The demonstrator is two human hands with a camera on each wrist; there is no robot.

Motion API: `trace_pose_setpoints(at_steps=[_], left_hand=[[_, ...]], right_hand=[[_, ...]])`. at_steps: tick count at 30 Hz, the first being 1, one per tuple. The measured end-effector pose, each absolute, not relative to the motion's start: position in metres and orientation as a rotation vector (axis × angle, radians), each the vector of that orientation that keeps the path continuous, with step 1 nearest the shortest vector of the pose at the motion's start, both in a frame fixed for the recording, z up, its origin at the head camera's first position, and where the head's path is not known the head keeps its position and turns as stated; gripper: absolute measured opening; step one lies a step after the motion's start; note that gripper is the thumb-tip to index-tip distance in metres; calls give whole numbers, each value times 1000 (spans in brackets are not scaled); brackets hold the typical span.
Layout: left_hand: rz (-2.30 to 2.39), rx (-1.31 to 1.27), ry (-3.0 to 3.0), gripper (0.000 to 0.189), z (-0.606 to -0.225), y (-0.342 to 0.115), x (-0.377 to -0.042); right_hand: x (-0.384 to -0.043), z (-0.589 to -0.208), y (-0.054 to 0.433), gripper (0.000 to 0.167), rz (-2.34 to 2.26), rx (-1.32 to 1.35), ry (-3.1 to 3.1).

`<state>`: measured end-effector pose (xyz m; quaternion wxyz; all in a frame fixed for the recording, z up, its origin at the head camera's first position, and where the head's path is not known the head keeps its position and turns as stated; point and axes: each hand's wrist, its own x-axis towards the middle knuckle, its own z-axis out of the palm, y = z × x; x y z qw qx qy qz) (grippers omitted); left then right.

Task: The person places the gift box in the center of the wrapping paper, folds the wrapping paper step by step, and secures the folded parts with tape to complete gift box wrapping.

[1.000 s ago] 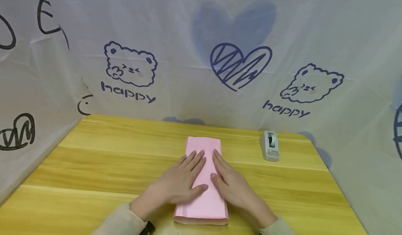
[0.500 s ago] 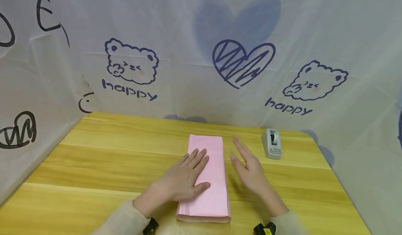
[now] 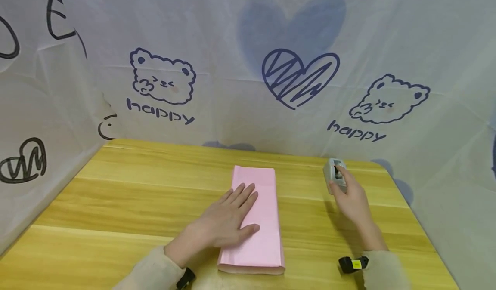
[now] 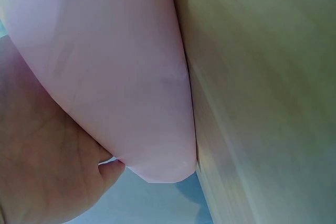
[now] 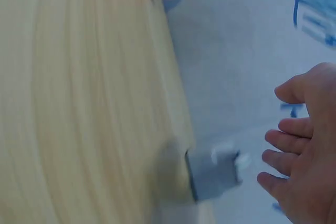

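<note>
1. Firstly, we enter one pink paper bundle (image 3: 264,238), long and narrow, lying lengthwise near the middle of the wooden table (image 3: 128,195), its short near end towards the person.
2. Left hand (image 3: 228,219): we find it palm down on the bundle, over its left side, fingers straight and a little spread, thumb held apart and resting on the pink surface.
3. Right hand (image 3: 354,199): we record thumb and fingers apart, clamped on nothing, reaching over a tape dispenser (image 3: 329,174); the right wrist view shows a gap between fingertips and dispenser.
4. The dispenser, grey, we place near the table's far right corner, well apart from the bundle.
5. Pale sleeves (image 3: 153,269), one pair; we note a black device (image 3: 353,264) at the right wrist.
6. Behind, we list a whitish sheet (image 3: 228,100) printed with hearts, bear faces and "happy".
</note>
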<state>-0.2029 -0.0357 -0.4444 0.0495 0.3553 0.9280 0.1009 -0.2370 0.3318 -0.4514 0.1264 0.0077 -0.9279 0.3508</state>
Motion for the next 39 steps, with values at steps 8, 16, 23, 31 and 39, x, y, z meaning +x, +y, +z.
trace_pose_setpoints(at_steps=[8,16,23,31,39], left_hand=[[297,1087,2835,80,-443,-36,-205],[284,1079,2818,81,-442,-35,-205],[316,1085,2813,80,-441,-35,-203],[322,1092,2816,81,-443,-35,-203],[310,1078,2814,81,-444,-35,-205]], right_hand=[[-248,-468,359,54,1062,-119,-2773],[-262,-483,370,46,1140,-358,-2663],[-264,-487,368,43,1200,-395,-2639],[-263,-487,367,45,1288,-477,-2580],[-261,-484,367,49,1333,-477,-2601]])
